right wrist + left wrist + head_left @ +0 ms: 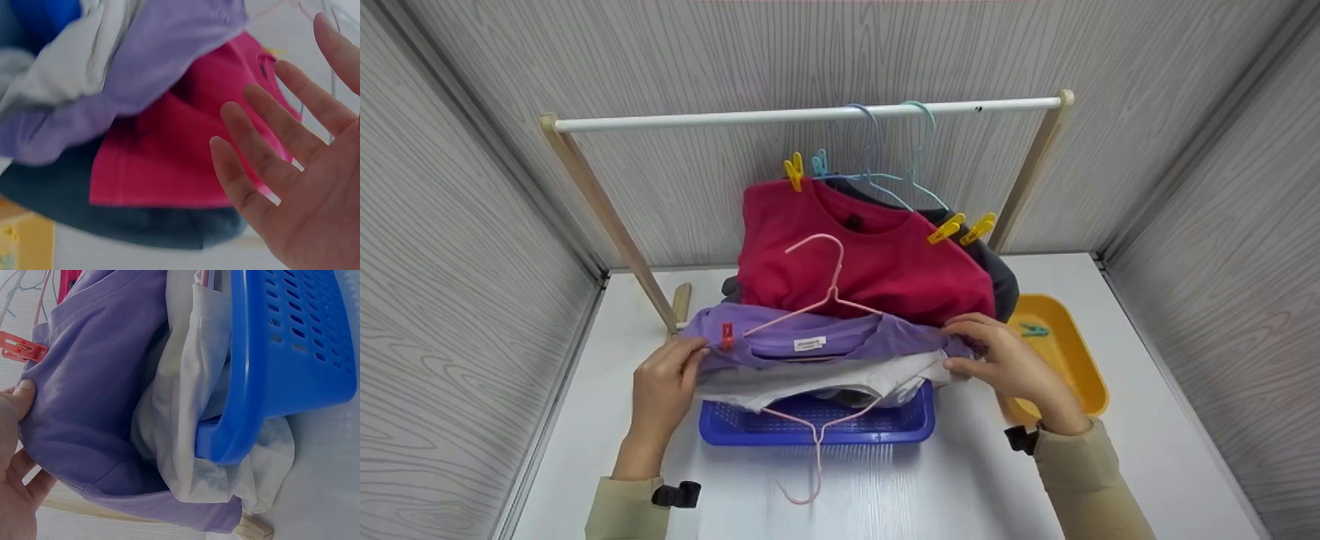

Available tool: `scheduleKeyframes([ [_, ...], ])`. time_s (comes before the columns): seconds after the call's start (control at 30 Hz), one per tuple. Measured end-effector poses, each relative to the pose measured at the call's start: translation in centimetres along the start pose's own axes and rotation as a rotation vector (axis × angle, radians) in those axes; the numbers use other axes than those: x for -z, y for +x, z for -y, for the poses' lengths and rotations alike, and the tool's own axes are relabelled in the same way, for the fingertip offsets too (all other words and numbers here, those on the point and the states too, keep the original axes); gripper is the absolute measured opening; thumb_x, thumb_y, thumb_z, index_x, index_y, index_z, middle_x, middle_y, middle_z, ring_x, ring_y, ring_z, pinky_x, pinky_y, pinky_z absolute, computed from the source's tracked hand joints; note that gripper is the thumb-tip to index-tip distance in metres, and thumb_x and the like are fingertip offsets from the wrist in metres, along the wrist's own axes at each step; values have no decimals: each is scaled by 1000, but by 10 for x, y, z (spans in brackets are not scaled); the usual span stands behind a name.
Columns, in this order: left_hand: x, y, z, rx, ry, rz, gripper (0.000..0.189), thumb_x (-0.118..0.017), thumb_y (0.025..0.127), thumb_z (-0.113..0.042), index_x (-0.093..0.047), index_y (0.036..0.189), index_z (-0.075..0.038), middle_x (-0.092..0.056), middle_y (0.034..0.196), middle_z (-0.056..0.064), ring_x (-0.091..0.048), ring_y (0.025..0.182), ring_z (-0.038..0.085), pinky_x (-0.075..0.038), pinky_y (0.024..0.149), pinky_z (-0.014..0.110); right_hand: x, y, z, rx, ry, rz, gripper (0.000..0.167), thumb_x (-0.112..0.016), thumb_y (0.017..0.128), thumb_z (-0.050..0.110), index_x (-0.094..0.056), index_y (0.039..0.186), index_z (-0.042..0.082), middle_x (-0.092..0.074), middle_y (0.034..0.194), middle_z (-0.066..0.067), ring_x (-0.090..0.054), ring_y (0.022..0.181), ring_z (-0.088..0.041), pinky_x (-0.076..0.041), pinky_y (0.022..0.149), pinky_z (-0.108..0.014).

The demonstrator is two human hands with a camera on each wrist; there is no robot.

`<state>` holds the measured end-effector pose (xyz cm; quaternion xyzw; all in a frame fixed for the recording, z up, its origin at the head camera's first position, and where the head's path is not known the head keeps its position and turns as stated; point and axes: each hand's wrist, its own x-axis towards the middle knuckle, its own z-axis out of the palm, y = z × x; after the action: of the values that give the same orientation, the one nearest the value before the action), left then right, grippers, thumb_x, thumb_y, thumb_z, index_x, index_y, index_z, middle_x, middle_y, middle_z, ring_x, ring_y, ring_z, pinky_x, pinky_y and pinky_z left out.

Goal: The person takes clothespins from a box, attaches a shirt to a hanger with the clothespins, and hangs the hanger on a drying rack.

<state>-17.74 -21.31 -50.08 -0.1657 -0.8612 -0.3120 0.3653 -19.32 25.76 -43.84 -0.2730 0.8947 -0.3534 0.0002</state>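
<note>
A purple shirt on a pink hanger lies over the blue basket's far side. My left hand pinches its left shoulder, thumb in front and fingers behind, beside a red clothespin clipped to the cloth. Near the right shoulder is my right hand, its fingers spread and straight in the right wrist view. No clothespin shows on that shoulder. In front of the purple shirt, a white garment drapes across the basket. A second pink hanger extends from it toward me.
Behind, a red shirt and a dark garment hang from a white rod, with yellow clothespins and a light-blue one. Right of the basket sits a yellow tray holding a green clothespin.
</note>
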Motion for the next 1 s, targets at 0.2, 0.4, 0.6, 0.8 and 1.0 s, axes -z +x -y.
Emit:
scheduleKeyframes([
  [0.2,1,0,0,-2,0,2,9,-74,85,2,-72,93,0,-70,85,10,-67,75,26,-53,64,42,20,-20,-24,-106,-24,-37,45,-77,86,29,-66,122,6,-65,117,-7,-58,106,-27,-49,87,-50],
  [0.4,0,0,0,-4,-2,-2,10,-73,85,3,-72,94,0,-70,86,10,-67,77,27,-53,65,41,29,-32,-48,-248,-35,-7,50,-73,89,37,-64,126,4,-63,121,-12,-56,109,-33,-47,89,-55],
  [0.6,0,-2,1,1,4,10,9,-74,84,2,-72,93,0,-70,85,11,-67,75,27,-53,64,42,36,-32,-74,-290,-64,25,46,-72,91,30,-64,123,-1,-66,118,-16,-61,102,-36,-48,89,-55],
  [0.8,0,-3,1,9,15,15,11,-75,83,2,-71,93,0,-69,85,11,-66,75,28,-52,64,43,41,-25,-97,-385,-79,98,48,-72,92,28,-61,124,-6,-64,116,-23,-62,99,-38,-49,89,-54],
  [1.0,0,-4,2,8,14,15,10,-75,83,2,-72,93,0,-70,85,12,-67,76,29,-53,65,43,40,-16,-124,-448,-126,183,46,-72,91,23,-61,122,-9,-64,112,-27,-62,101,-40,-48,89,-56],
])
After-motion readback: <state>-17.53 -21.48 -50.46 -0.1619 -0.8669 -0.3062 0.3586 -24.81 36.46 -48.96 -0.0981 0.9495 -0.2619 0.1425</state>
